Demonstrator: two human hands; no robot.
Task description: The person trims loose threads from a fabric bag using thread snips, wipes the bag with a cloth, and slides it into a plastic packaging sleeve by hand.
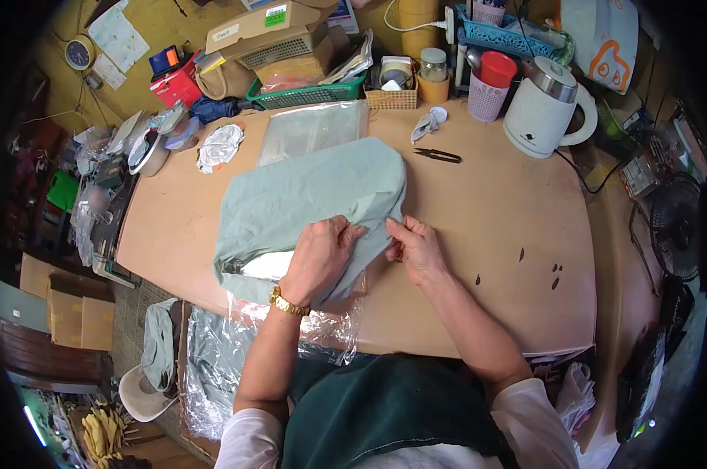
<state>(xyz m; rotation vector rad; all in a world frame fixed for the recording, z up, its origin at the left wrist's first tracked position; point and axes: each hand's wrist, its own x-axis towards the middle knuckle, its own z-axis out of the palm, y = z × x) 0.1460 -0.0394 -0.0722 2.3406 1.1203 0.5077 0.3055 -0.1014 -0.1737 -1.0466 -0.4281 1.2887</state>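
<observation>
Head view, left hand [320, 258] and right hand [414, 248] pinching folded green cloth [306, 195]

The folded cloth [310, 199] is pale grey-green and plain. The desk [486, 227] is light peach-brown with a few dark spots. At 1 o'clock, the kettle [543, 117] is white and the cup [496, 69] red. The basket [306, 95] is green. The scissors [438, 155] are black.

Tan table [494, 258], yellow wall [166, 23] (cluttered rm).
</observation>
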